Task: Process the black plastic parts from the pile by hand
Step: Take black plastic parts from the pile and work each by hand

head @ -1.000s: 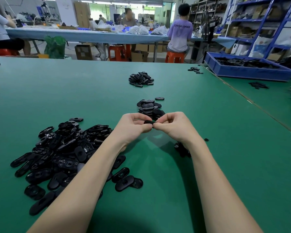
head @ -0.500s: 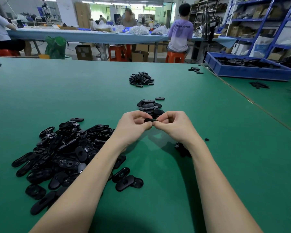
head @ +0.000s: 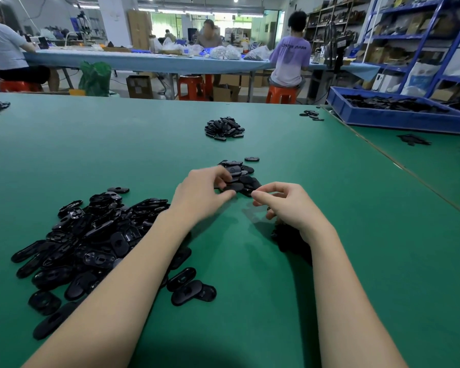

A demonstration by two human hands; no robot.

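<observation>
A big pile of black oval plastic parts (head: 91, 235) lies on the green table (head: 356, 261) at the left. Just beyond my hands sits a small pile of parts (head: 243, 173). My left hand (head: 202, 193) hovers at that small pile's near edge and pinches one black oval part (head: 233, 186) between thumb and fingers. A short gap to the right, my right hand (head: 284, 204) has its fingers curled, thumb and forefinger together, and a tiny black scrap (head: 268, 208) shows at its fingers. Under my right wrist lies a dark heap of small scraps (head: 287, 237).
Another heap of parts (head: 223, 128) lies farther back in the middle. A blue bin (head: 398, 119) with black parts stands at the back right beside a table seam. Three loose parts (head: 191, 288) lie near my left forearm. People sit at a far bench.
My hands, which together pinched one part, have come apart. The left hand carried the part forward to the small pile; the right hand drew back toward the scraps.
</observation>
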